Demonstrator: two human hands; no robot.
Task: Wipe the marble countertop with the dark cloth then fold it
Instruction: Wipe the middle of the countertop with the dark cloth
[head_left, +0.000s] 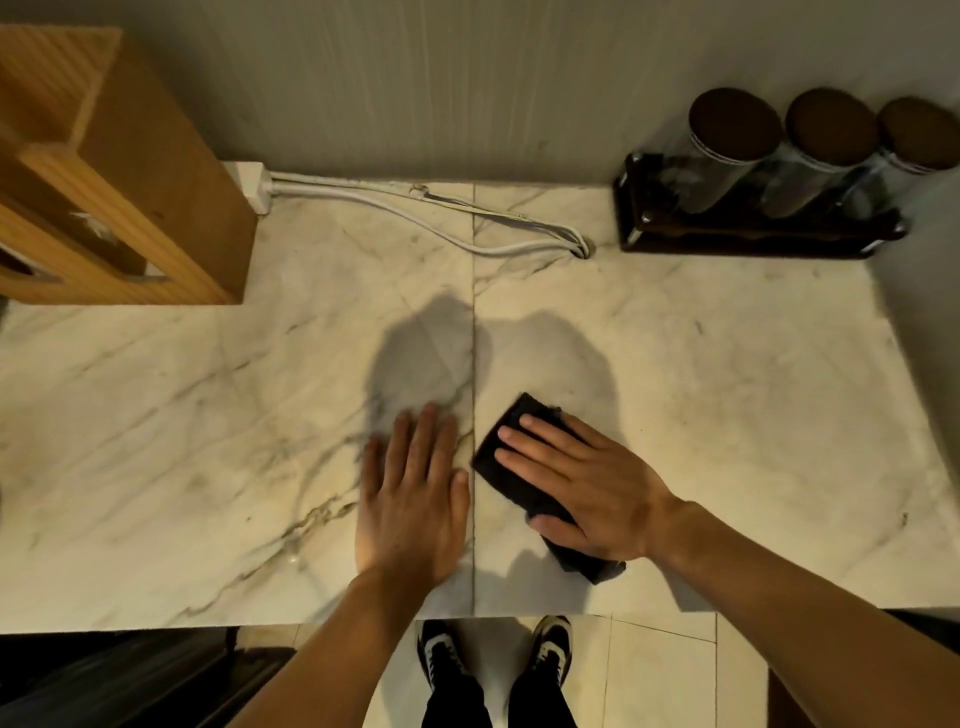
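The dark cloth (511, 470) lies flat on the marble countertop (727, 395), just right of the slab seam and near the front edge. My right hand (582, 488) presses palm-down on it, fingers spread, hiding most of its middle; a corner sticks out at the far left and another toward me. Left of the seam, my left hand (413, 493) rests flat on the bare marble with fingers together and nothing in it.
A wooden box (119, 197) stands at the back left. White cables (415, 218) run along the wall to a hole in the counter. A dark rack with three lidded jars (758, 208) sits at the back right. The counter's front edge lies below my wrists.
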